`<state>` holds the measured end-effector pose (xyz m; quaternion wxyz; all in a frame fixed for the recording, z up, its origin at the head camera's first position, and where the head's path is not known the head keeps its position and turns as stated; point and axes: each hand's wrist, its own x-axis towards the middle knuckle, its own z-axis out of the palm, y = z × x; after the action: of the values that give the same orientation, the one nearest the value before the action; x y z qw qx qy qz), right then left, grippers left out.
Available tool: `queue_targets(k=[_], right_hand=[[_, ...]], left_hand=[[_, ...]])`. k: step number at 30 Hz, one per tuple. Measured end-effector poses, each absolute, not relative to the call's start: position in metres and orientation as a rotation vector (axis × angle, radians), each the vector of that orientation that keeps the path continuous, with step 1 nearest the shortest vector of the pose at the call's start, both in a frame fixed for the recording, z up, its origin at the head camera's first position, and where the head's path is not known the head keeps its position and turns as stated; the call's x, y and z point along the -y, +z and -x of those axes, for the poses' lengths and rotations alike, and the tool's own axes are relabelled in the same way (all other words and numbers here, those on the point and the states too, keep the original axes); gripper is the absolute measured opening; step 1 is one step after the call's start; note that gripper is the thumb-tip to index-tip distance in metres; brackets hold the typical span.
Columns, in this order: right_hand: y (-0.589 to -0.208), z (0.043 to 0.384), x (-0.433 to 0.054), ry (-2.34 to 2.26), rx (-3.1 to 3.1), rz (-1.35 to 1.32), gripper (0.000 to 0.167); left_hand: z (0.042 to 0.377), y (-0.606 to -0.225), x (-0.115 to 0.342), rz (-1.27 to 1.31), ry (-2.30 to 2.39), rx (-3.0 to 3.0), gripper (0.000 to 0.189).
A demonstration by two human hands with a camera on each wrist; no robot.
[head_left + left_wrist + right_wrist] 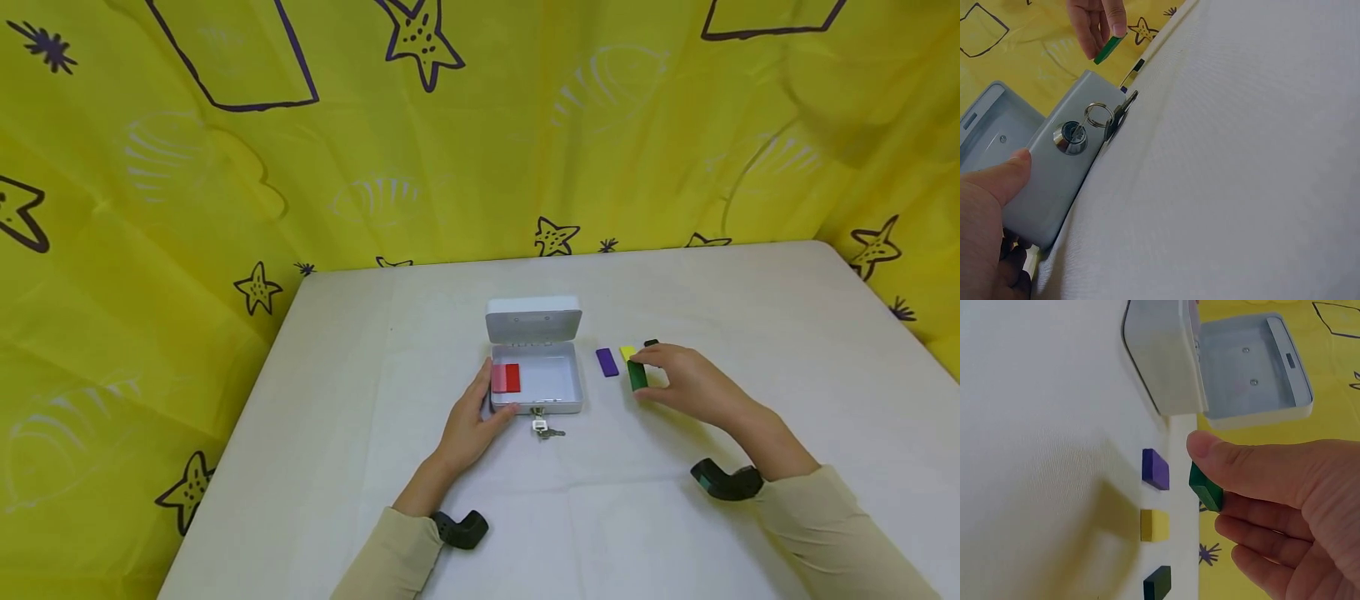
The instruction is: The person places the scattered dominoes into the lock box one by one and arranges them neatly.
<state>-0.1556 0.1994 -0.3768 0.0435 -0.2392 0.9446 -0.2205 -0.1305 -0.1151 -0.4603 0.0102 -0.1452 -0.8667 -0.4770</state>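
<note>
A small white metal cash box [543,408] stands on the table with its lid [534,325] raised. Inside, at its left end, a pink block [498,378] and a red block [513,377] lie side by side. My left hand [468,425] grips the box's left front corner, thumb on the front wall in the left wrist view. Between thumb and fingers, my right hand [690,385] pinches a green block [637,375] above the table, right of the box. A purple block [1155,469], a yellow block [1155,525] and a dark block [1157,583] rest on the table nearby.
Keys [1121,115] on a ring hang from the lock [1070,137] in the box's front. A white cloth [300,467] covers the table. Behind it hangs a yellow curtain [480,150] with drawn stars.
</note>
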Motion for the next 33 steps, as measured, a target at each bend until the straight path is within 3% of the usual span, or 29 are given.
queue_targets(k=[33], right_hand=[[-0.377,0.164,-0.147,-0.781,-2.846,0.863,0.046]], left_hand=[[0.131,-0.463,0.115,0.472,-1.474,2.679,0.080]])
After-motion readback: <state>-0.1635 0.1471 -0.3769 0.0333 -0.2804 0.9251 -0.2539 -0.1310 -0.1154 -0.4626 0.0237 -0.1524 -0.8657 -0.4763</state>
